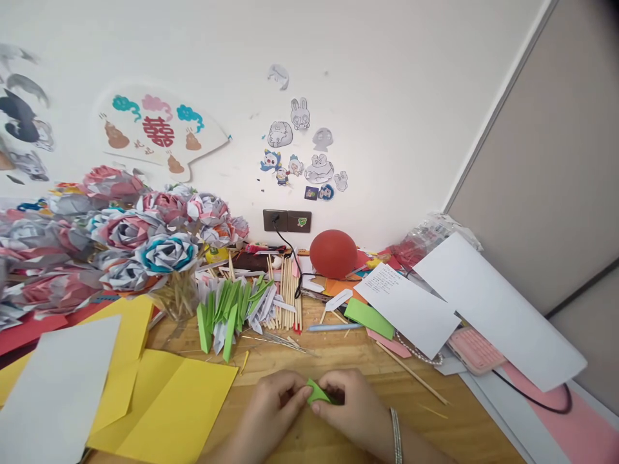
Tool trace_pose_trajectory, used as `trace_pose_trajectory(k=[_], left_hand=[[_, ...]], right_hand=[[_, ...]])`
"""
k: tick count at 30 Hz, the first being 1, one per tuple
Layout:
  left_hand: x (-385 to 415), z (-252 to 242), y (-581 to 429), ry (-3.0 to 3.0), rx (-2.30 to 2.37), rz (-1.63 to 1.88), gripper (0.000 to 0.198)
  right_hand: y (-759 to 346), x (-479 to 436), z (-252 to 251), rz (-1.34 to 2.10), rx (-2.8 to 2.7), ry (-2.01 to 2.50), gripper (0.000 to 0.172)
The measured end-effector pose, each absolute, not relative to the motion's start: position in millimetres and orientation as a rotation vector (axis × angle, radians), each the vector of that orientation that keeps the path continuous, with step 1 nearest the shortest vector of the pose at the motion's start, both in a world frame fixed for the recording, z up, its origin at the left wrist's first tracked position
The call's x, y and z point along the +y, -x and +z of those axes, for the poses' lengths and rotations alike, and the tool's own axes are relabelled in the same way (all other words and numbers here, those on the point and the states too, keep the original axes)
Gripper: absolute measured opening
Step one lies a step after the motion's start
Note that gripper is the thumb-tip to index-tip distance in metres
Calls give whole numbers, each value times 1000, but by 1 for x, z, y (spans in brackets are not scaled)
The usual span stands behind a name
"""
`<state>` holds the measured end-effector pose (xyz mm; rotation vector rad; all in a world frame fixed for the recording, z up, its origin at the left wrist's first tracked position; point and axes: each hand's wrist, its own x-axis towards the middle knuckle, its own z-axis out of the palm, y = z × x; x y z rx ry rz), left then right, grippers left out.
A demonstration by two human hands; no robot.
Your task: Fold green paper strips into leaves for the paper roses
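A small folded piece of green paper (316,392) is pinched between both my hands low in the middle of the wooden desk (338,354). My left hand (273,406) grips its left side with closed fingers. My right hand (355,406), with a bracelet on the wrist, presses on its right side. Just beyond them lies a heap of folded green and white paper leaves (232,309) beside a bundle of wooden sticks (287,290).
Yellow paper sheets (164,399) and a grey-white sheet (53,386) lie at the left. A bunch of paper roses (120,238) stands in a jar at the back left. A red balloon (333,253), white sheets (488,303), a pink calculator (474,350) and a black cable (532,399) sit to the right.
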<state>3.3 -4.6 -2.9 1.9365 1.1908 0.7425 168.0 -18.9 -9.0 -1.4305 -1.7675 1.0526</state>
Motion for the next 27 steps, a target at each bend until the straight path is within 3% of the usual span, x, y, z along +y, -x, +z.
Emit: trace_pose_trajectory(k=[15,27], left_hand=[[-7,-2,-4,-1979,1175,695,28],[-10,-11,-2,-2257,1068,804,25]], right_hand=[[-169,-20,-9,1108,-1751,1447,24],[-168,-22,-5,1053,-1878,1493,38]])
